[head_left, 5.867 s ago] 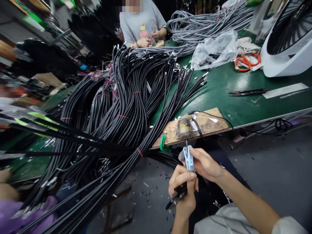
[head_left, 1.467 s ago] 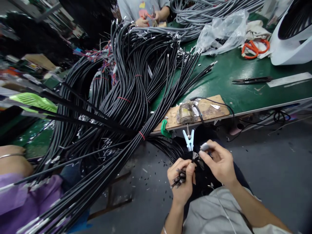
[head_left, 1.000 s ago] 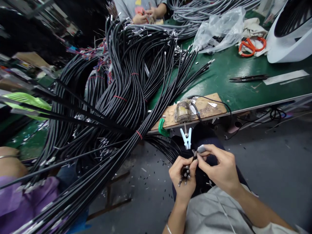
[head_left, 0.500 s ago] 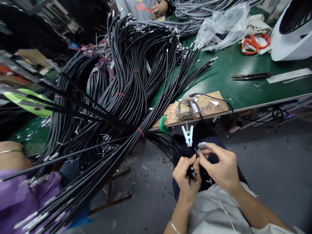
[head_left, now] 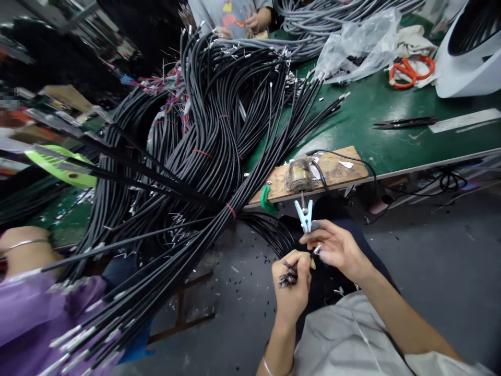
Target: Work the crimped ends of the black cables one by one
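Note:
In front of my lap, my left hand [head_left: 291, 284] is closed around a bunch of black cables, whose dark stripped ends [head_left: 287, 277] stick out across its fingers. One cable end [head_left: 317, 249] with a silvery tip points up from the thumb side. Beside that tip is my right hand [head_left: 340, 248], fingers apart, its fingertips close to the light-blue clip [head_left: 304, 215]. Whether they touch the clip I cannot tell. The clip sits on the shaft of a small motor [head_left: 300, 175], fixed to a wooden board [head_left: 344, 167].
A large heap of black cables [head_left: 219, 130] covers the table's left part. Orange-handled scissors [head_left: 410, 72], black snips [head_left: 405, 122] and a plastic bag [head_left: 358, 47] lie on the green table [head_left: 352, 125]. A co-worker's arm [head_left: 25, 250] is at left; another person [head_left: 235, 15] sits opposite.
My right hand has moved up towards the blue clip and its fingers have opened. My left hand has turned and shifted slightly left, still holding the cables. The view has shifted a little.

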The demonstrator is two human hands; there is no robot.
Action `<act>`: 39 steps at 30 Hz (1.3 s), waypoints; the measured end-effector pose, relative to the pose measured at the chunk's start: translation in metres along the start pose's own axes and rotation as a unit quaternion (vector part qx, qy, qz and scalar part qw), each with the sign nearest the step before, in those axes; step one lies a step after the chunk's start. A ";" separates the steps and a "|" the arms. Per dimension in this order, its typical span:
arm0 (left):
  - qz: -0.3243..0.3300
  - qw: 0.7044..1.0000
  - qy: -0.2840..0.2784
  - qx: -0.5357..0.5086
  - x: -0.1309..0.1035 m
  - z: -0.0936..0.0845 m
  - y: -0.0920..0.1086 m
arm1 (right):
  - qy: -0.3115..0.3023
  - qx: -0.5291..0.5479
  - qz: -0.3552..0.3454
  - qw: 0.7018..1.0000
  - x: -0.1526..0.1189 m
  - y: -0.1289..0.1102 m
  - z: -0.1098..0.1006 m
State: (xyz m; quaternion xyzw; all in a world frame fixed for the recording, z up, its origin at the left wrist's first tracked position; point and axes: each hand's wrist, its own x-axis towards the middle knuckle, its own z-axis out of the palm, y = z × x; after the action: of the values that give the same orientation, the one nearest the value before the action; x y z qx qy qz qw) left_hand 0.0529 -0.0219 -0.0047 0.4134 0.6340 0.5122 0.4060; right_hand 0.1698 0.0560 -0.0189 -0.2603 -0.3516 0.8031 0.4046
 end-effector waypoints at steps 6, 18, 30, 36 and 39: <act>-0.009 1.000 0.014 -0.019 0.000 0.002 -0.002 | 0.075 -0.055 -0.051 0.994 0.000 0.009 0.000; 0.056 0.997 0.047 -0.035 -0.003 0.006 -0.004 | 0.055 -0.202 -0.204 0.956 -0.014 0.014 0.006; 0.098 0.977 -0.190 0.012 0.023 -0.033 -0.005 | -0.182 -0.404 -0.220 0.869 -0.005 -0.010 -0.009; 0.209 0.967 -0.143 -0.025 0.030 -0.024 -0.008 | -0.155 0.073 0.108 0.979 0.002 0.016 -0.003; 0.190 0.973 -0.127 -0.011 0.031 -0.017 -0.010 | -0.103 0.094 0.215 0.967 0.006 0.010 -0.001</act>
State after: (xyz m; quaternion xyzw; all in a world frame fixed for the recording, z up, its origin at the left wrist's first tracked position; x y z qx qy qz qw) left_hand 0.0254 0.0000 -0.0145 0.5836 0.4813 0.5305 0.3826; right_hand 0.1628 0.0571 -0.0285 -0.2065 -0.2496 0.9231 0.2073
